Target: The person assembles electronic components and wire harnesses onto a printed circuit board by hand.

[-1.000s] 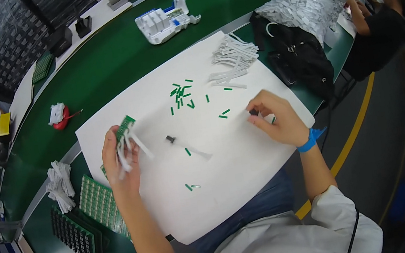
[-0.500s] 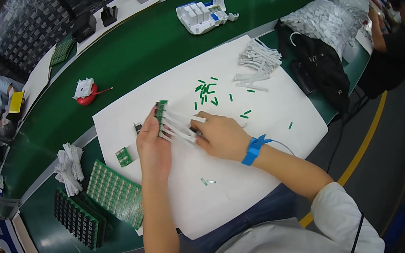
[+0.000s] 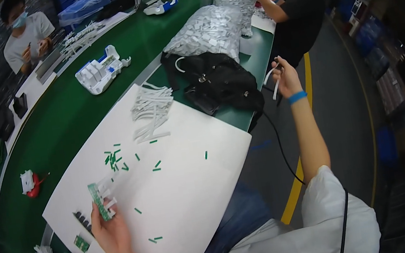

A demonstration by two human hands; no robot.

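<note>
At eight o'clock in the view, over the white sheet [image 3: 186,192], the left hand [image 3: 112,231] has its thumb and fingers closed on the lower end of a narrow green circuit board [image 3: 96,199] with white pieces [image 3: 110,202] along its right side. At two o'clock, the right hand [image 3: 287,79] hovers over the aisle floor [image 3: 343,121], fingertips drawn together on thin white strips [image 3: 276,89]. Loose green slips [image 3: 113,160] lie scattered near nine o'clock, and a heap of white ribbons [image 3: 151,109] rests on the sheet at ten.
</note>
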